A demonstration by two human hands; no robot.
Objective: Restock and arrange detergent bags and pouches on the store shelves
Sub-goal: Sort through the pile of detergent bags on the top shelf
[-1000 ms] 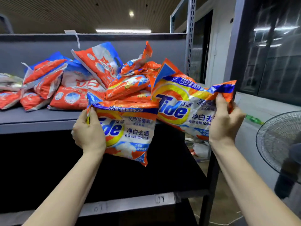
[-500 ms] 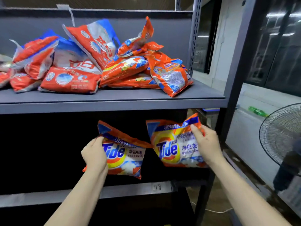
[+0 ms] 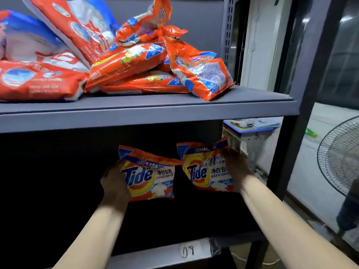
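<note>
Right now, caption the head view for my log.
Left hand and right hand each hold a Tide bag under the piled upper shelf.

Left hand (image 3: 114,183): arm extended forward, fingers curled, gripping.
Right hand (image 3: 236,167): arm extended forward, fingers curled, gripping, level with left.

We're in a shop's stockroom aisle: grey metal shelving (image 3: 147,113) heaped with detergent bags (image 3: 124,63), a handwritten "08" shelf label (image 3: 188,251), a standing fan (image 3: 340,158) alongside.
</note>
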